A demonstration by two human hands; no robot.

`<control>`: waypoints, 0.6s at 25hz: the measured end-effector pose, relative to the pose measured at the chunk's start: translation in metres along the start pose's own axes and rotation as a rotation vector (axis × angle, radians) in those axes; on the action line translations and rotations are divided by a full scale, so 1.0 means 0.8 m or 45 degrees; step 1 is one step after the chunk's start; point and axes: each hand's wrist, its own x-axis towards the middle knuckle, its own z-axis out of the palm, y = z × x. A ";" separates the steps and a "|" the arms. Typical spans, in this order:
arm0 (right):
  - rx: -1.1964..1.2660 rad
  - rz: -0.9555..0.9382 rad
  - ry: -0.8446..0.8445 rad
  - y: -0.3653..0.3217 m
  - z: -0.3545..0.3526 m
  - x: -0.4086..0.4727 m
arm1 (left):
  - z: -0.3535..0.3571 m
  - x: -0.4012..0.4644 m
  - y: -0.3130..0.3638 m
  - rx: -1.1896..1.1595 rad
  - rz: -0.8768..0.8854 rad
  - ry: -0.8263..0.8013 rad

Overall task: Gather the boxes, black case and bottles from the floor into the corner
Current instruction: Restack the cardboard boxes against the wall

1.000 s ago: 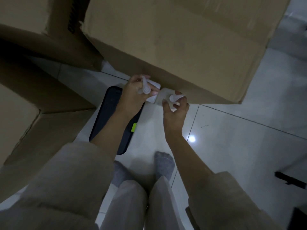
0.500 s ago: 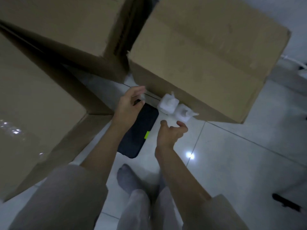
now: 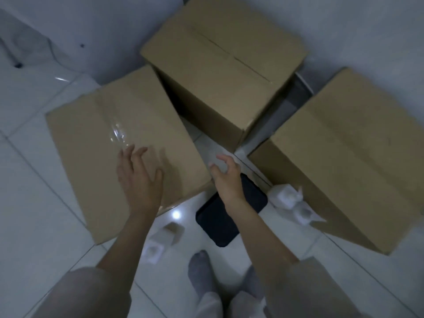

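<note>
Three brown cardboard boxes stand in the white corner: a left box (image 3: 103, 143), a middle box (image 3: 220, 65) and a right box (image 3: 358, 148). The black case (image 3: 218, 223) lies flat on the tiles between them. Two white bottles (image 3: 286, 199) rest against the right box's near side. Another white bottle (image 3: 160, 239) lies on the floor by the left box's near corner. My left hand (image 3: 140, 177) hovers empty with spread fingers over the left box. My right hand (image 3: 226, 177) is empty, fingers curled apart, above the case's far end.
White walls (image 3: 344, 31) meet behind the middle box. A dark gap (image 3: 296, 97) shows between the middle and right boxes. My socked feet (image 3: 202, 269) stand on pale glossy tiles just in front of the case. Bare floor stretches to the left.
The view has pulled back and up, so all three boxes show. Both hands have let go of the two bottles by the right box and lifted away to the left.
</note>
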 end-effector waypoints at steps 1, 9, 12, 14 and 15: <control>-0.072 -0.012 -0.076 -0.002 0.010 0.001 | -0.006 0.001 -0.015 0.036 -0.115 0.055; -0.148 0.089 -0.191 0.027 0.038 0.003 | -0.032 -0.018 -0.124 0.003 -1.014 -0.083; -0.127 0.110 -0.207 0.032 0.037 0.005 | -0.034 -0.027 -0.141 -0.181 -0.961 -0.096; -0.223 0.037 -0.213 0.027 0.037 0.008 | -0.039 -0.034 -0.145 -0.188 -0.873 -0.075; -0.276 0.002 -0.217 0.021 0.036 0.009 | -0.042 -0.037 -0.143 -0.179 -0.829 -0.055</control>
